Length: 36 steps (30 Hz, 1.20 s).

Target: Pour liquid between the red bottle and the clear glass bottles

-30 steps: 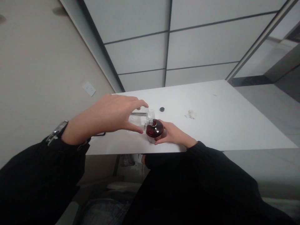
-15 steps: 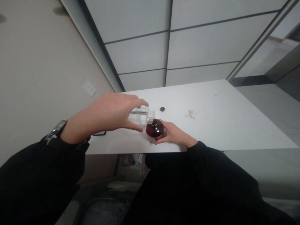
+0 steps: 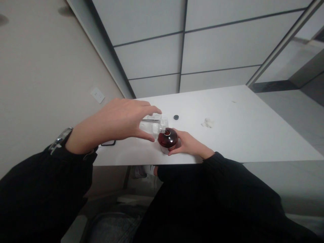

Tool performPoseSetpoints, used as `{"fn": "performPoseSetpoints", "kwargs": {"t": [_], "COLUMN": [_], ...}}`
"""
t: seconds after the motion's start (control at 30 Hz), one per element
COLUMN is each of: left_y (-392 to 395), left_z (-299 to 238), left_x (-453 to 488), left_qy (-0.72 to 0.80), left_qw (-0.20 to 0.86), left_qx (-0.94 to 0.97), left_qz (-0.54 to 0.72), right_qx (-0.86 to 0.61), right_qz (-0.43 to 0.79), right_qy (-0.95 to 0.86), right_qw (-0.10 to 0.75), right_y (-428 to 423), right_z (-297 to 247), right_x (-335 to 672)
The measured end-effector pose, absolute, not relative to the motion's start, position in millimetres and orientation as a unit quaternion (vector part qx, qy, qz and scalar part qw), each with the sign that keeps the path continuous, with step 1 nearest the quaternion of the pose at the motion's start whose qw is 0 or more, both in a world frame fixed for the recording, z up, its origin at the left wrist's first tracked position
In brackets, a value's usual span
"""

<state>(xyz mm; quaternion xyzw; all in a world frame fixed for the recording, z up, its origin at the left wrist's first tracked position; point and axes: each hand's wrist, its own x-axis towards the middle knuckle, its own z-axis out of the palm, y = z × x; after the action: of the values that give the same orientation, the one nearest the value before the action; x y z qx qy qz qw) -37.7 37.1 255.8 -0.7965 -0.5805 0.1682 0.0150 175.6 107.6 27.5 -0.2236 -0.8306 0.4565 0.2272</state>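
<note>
My left hand (image 3: 126,118) is closed around a clear bottle (image 3: 152,127), tipped nearly onto its side with its neck pointing right. The neck sits right at the round opening of a dark red-brown bottle (image 3: 169,139); whether they touch I cannot tell. That brown bottle stands upright near the table's front edge. From its right side my right hand (image 3: 187,144) grips it with thumb and fingers. Just behind the bottles lies a small black cap (image 3: 176,117).
A white table (image 3: 248,135) carries a crumpled whitish scrap (image 3: 208,123) right of the cap. A dark-edged flat object (image 3: 109,143) lies partly under my left wrist. White panelled doors (image 3: 215,47) rise behind the table. A wall with a socket (image 3: 97,95) stands at left.
Both hands keep their hold on the bottles, which stay in nearly the same place. The whole view has shifted very slightly.
</note>
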Motion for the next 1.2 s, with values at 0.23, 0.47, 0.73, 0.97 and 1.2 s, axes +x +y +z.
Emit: {"fn": "performPoseSetpoints", "kwargs": {"t": [0.23,0.47,0.73,0.97,1.2], "left_y": [36.9,37.4,37.0,36.5,36.8], "left_z": [256.4,256.9,257.3,259.2,259.1], "left_x": [-36.7,-35.2,-33.3,-31.2,-30.7], "left_qy": [-0.582,-0.572,-0.566,-0.569,-0.562], "left_qw": [0.006,0.023,0.027,0.018,0.013], "left_qx": [-0.797,-0.803,-0.805,-0.802,-0.807], "left_qz": [0.162,0.165,0.179,0.181,0.178], "right_qx": [-0.222,-0.223,-0.224,-0.222,-0.228], "right_qz": [0.457,0.460,0.457,0.460,0.458], "right_qy": [-0.831,-0.829,-0.830,-0.829,-0.828], "right_qw": [0.225,0.226,0.228,0.227,0.227], "right_y": [107.0,108.3,107.3,106.9,106.3], "right_z": [29.0,26.4,28.0,29.0,29.6], "right_x": [176.5,175.7,176.0,175.3,174.4]}}
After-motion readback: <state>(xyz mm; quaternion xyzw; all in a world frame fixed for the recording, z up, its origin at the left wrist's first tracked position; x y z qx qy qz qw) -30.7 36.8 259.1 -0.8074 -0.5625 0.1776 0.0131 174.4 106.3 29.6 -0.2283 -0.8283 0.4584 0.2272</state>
